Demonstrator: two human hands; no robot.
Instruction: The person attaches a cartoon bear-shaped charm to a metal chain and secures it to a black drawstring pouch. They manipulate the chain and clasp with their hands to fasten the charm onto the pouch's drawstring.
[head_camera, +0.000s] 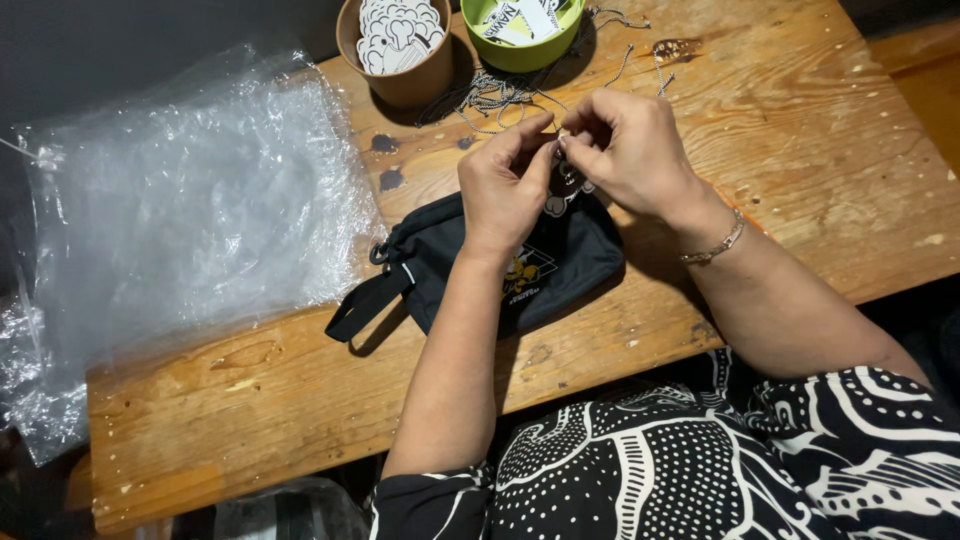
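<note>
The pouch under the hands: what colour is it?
Black pouch, with a small yellow emblem on its front; seen in the head view.

From my remote seat I take the brown cup (403, 60) as my mark; it stands at the far edge of the worn wooden table (800, 150) and holds white cut-out tags. Just right of it I see a green bowl (523, 45) with more paper pieces. Ball chains (495, 95) lie tangled in front of the cup, trailing rightward. Well left of the cup, crinkled clear plastic bags (180, 220) spill over the table's edge.
</note>
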